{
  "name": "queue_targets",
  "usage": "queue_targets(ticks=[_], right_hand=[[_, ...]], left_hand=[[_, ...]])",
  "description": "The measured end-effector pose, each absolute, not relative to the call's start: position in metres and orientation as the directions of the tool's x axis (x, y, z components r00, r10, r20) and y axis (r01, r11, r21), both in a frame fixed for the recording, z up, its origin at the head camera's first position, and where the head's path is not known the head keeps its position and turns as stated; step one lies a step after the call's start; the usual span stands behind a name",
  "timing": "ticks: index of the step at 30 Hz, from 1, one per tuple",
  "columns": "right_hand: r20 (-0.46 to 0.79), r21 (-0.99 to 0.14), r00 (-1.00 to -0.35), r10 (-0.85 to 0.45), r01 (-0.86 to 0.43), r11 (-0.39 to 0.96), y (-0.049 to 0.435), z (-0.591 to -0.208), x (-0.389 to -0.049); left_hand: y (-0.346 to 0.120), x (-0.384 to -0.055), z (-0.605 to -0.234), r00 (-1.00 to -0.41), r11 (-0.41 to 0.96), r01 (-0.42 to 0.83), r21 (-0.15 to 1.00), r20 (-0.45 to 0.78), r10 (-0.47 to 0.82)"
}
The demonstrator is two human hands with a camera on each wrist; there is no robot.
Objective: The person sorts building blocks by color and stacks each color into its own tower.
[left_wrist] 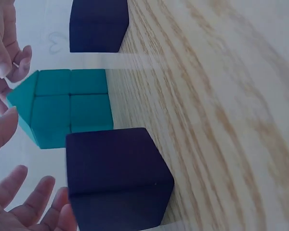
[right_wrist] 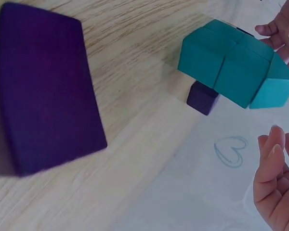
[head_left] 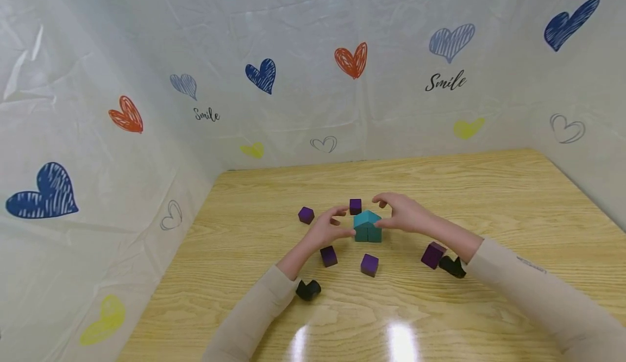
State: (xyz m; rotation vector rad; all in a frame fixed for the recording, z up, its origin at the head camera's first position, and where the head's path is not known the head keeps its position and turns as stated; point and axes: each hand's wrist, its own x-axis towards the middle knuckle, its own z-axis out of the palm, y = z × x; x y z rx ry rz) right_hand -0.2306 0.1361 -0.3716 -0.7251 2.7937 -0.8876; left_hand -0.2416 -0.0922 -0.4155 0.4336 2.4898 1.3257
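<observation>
A small teal house of blocks (head_left: 367, 230) stands upright on the table, with stacked cubes (left_wrist: 89, 111) below and a peaked roof block (right_wrist: 274, 85) on top. My left hand (head_left: 329, 229) is at its left side, fingers loosely bent, the thumb tip close to the wall in the head view. On the other side my right hand (head_left: 402, 213) hovers with thumb and fingers spread apart, its thumb overlapping the roof's right slope in the head view. Neither hand grips a block. Behind the house sits a purple cube (head_left: 355, 206).
More purple cubes lie around: one at the back left (head_left: 306, 215), one by the left wrist (head_left: 329, 256), one in front (head_left: 369, 264) and one under the right forearm (head_left: 433, 255). The wooden table (head_left: 235, 231) meets a white sheet (head_left: 293, 112) printed with hearts.
</observation>
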Motion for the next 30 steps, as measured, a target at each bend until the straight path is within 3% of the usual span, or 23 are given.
queue_targets(ticks=[12,25,30], right_hand=[[0.176,-0.561,-0.883,-0.435,-0.453,0.693,0.155,-0.365,-0.198],[0.14,-0.517,-0.819,-0.557,-0.54,0.664,0.138,-0.387,-0.174],[0.037,-0.496,-0.819,-0.573,-0.513,0.701,0.129,-0.397,-0.172]], left_hand=[[-0.096,-0.203,-0.405,-0.893,0.55,0.312,0.775,0.043,0.447],[-0.084,-0.18,-0.416,-0.844,0.636,0.315,0.704,-0.1,0.528],[-0.078,-0.178,-0.42,-0.844,0.693,0.316,0.648,-0.142,0.517]])
